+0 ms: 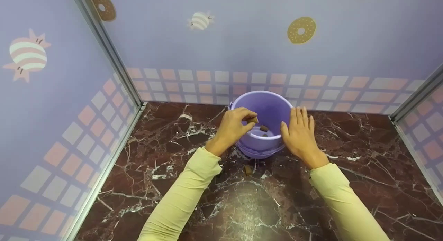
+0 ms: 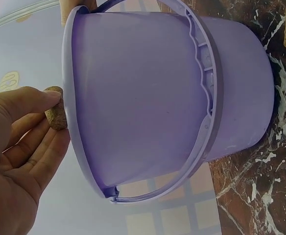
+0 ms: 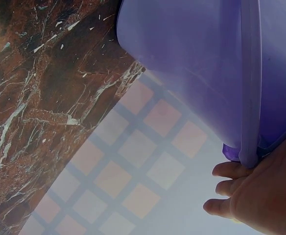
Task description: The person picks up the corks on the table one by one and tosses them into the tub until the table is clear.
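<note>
A purple plastic bucket [image 1: 261,144] stands upright on the marble-patterned surface, its handle [image 2: 209,88] folded down around its side. My left hand [image 1: 231,128] pinches a small brown cork [image 2: 56,108] between thumb and fingers, at the near left part of the rim. Inside the bucket, a brown cork [image 1: 263,128] lies on the bottom, with part of another below it. My right hand [image 1: 300,135] rests with straight fingers against the rim's right side, thumb toward the opening. One more cork [image 1: 248,170] lies on the surface in front of the bucket.
A lilac back wall [image 1: 242,51] with printed sweets and a checkered band rises close behind the bucket. Similar side panels stand left [image 1: 59,130] and right [image 1: 429,137], joined by metal corner strips. The dark red marble-patterned surface [image 1: 155,140] reaches toward me.
</note>
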A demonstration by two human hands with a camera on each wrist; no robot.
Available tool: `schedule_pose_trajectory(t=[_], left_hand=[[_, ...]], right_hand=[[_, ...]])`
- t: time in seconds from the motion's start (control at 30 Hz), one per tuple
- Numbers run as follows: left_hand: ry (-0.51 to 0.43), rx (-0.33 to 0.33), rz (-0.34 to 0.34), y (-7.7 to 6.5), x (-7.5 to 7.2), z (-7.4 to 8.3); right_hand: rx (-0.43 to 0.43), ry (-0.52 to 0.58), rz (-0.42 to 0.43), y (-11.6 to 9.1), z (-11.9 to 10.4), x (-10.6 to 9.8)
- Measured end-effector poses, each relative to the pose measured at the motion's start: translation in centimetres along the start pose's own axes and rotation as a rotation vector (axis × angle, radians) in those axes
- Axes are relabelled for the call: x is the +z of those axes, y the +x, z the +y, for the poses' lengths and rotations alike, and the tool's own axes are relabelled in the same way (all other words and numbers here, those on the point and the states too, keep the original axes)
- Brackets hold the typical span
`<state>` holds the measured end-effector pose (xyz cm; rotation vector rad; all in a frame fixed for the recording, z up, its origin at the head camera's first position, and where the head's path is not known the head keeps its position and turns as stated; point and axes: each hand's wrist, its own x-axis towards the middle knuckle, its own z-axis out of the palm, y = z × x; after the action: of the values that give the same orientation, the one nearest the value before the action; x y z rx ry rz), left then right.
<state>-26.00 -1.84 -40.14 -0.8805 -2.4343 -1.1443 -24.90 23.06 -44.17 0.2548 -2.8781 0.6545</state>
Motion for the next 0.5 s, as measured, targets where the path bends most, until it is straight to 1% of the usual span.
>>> schedule_pose_trajectory(t=[0.23,0.5], left_hand=[[0.011,-0.002,0.000,0.09,0.14,-0.19],[0.034,-0.018,-0.007,0.17,0.17,-0.26]], right_hand=[[0.011,0.003,-0.027,0.06,0.07,-0.03],[0.010,0.005,-0.020,0.11,0.09,0.02]])
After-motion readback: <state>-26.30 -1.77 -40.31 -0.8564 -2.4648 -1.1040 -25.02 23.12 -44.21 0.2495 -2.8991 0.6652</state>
